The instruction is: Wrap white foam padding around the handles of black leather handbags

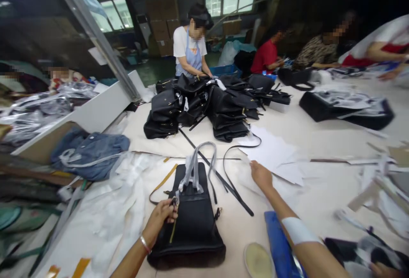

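A black bag (194, 227) lies on the table in front of me, its handles (193, 171) wrapped in clear or grey film. My left hand (164, 214) is closed at the bag's left edge, on a small dark piece near the metal hardware. Out to the right, my right hand (262, 175) has its fingers pressed together at the edge of thin, clear film beside white sheets (281, 154); what it holds is too faint to tell. Between the hands, a black strap (236, 195) runs across the tabletop.
Black bags (226, 111) are piled ahead, with a person (193, 47) behind them. A blue denim bag (92, 150) sits left. Near the front are a round tin (258, 261) and a blue item (279, 244). Other people work at the right.
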`<state>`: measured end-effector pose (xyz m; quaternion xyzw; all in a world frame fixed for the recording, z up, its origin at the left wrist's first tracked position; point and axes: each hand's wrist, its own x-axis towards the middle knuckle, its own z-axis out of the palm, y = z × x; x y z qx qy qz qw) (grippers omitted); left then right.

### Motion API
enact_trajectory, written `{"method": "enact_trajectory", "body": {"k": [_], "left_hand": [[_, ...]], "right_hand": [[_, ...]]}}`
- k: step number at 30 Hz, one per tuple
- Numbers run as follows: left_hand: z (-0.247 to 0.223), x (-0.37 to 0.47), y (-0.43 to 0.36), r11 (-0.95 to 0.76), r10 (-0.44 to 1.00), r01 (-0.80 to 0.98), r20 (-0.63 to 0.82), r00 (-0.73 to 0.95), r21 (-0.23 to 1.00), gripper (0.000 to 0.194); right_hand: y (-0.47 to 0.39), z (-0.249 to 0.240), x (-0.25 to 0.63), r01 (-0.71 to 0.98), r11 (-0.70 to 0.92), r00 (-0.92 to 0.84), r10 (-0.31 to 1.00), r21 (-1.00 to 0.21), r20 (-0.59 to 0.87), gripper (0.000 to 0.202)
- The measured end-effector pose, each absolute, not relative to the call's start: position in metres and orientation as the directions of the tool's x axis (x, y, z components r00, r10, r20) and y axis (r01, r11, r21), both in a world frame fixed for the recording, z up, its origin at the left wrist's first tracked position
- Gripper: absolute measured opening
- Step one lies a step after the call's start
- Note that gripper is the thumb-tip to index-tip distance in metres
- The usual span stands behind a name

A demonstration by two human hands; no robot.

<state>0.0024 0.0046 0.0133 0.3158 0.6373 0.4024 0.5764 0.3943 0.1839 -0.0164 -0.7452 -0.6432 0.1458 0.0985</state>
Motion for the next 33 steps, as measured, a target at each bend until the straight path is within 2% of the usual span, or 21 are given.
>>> {"method": "enact_trajectory", "body": {"k": [3,6,10,13,15,17,19,21,25,29,33], "left_hand": [[0.028,0.009,0.006,0.460,0.853,-0.148,-0.482,-0.198,0.875,0.037],[0.033,0.010,0.006,0.434,0.869,-0.112,-0.448,-0.212,0.894,0.035],[0.031,0.008,0.012,0.421,0.894,-0.009,-0.417,-0.164,0.907,0.035],[0.035,0.011,0.016,0.388,0.914,0.055,-0.377,-0.148,0.920,0.037],[0.040,0.013,0.016,0.362,0.927,0.070,-0.352,-0.127,0.929,0.037],[0.044,0.010,0.014,0.342,0.938,0.084,-0.336,-0.081,0.936,0.037],[0.049,0.004,0.010,0.277,0.961,0.170,-0.273,-0.046,0.946,0.035],[0.054,-0.006,0.005,0.147,0.989,0.320,-0.147,-0.024,0.936,0.030],[0.063,-0.029,-0.002,-0.066,0.996,0.526,0.090,-0.020,0.848,0.024],[0.054,-0.048,0.007,-0.073,0.996,0.471,0.088,-0.010,0.879,0.022],[0.028,-0.057,0.015,-0.006,1.000,0.273,0.014,-0.027,0.962,0.020]], "right_hand": [[0.202,-0.025,0.411,0.797,-0.280,0.214,0.959,-0.535,-0.183,0.041],[0.211,-0.025,0.424,0.665,-0.343,0.283,0.938,-0.664,-0.201,0.041],[0.201,-0.003,0.431,0.678,-0.281,0.371,0.929,-0.679,-0.014,0.033],[0.183,0.018,0.415,0.703,-0.154,0.352,0.924,-0.694,0.152,0.033],[0.168,0.028,0.390,0.677,-0.073,0.265,0.952,-0.733,0.150,0.034],[0.151,0.032,0.352,0.629,-0.014,0.112,0.991,-0.777,0.072,0.034],[0.131,0.032,0.305,0.571,0.027,-0.093,0.995,-0.821,-0.032,0.033],[0.111,0.030,0.254,0.505,0.067,-0.303,0.947,-0.860,-0.104,0.029],[0.081,0.029,0.171,0.351,0.130,-0.605,0.787,-0.927,-0.118,0.026],[0.081,0.028,0.134,0.253,0.034,-0.752,0.636,-0.967,-0.174,0.028],[0.092,0.022,0.122,0.296,-0.017,-0.756,0.607,-0.955,-0.245,0.029]]}}
